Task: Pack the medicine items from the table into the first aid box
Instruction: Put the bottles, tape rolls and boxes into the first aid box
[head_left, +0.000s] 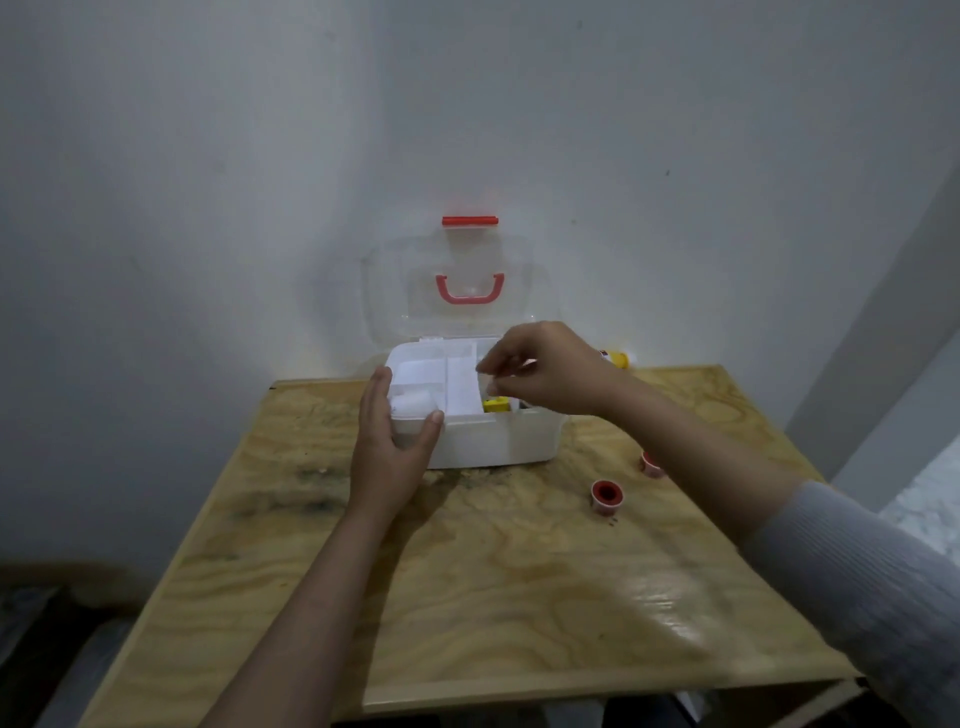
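A white first aid box stands open at the far middle of the wooden table, its clear lid with a red handle upright against the wall. My left hand grips the box's front left corner. My right hand hovers over the box's right compartment, fingers pinched on a small pale item that is too blurred to name. Inside the box lie white packets, a gauze roll and a yellow item. Two red tape rolls sit on the table to the right.
A yellow-capped bottle lies behind the box at the right, against the wall. The table's right edge meets a grey wall corner. Dark floor shows below the left edge.
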